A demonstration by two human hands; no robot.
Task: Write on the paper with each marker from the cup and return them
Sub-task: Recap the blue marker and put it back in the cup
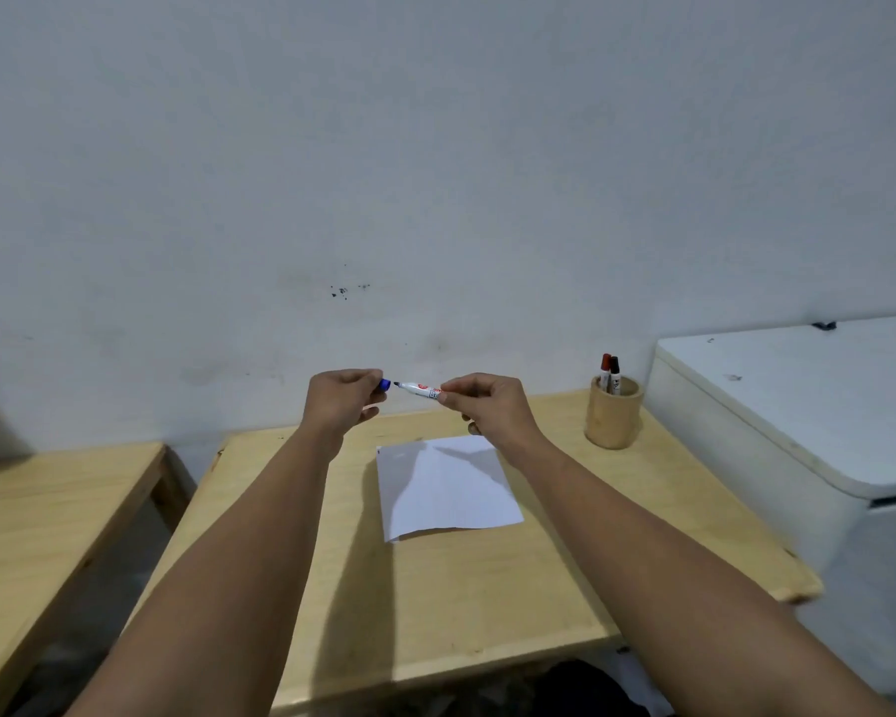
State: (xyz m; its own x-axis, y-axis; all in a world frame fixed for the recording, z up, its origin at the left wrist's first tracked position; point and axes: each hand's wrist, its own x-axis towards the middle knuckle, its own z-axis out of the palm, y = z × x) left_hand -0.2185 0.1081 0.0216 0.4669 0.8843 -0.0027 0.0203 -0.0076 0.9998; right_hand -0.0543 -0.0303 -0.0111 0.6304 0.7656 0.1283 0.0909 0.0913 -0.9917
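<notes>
Above the far edge of the wooden table (435, 587) my right hand (487, 406) grips a white marker (419, 389) by its barrel, bare dark tip pointing left. My left hand (342, 401) pinches the marker's blue cap (384, 385), a small gap away from the tip. A white sheet of paper (446, 489) lies flat on the table below both hands. At the table's far right stands a round wooden cup (613, 419) holding a red-capped marker (605, 365) and a dark-capped marker (615, 370).
A second wooden table (47, 509) stands to the left across a narrow gap. A white chest-like appliance (797, 421) sits close against the table's right side. A pale wall rises right behind the table.
</notes>
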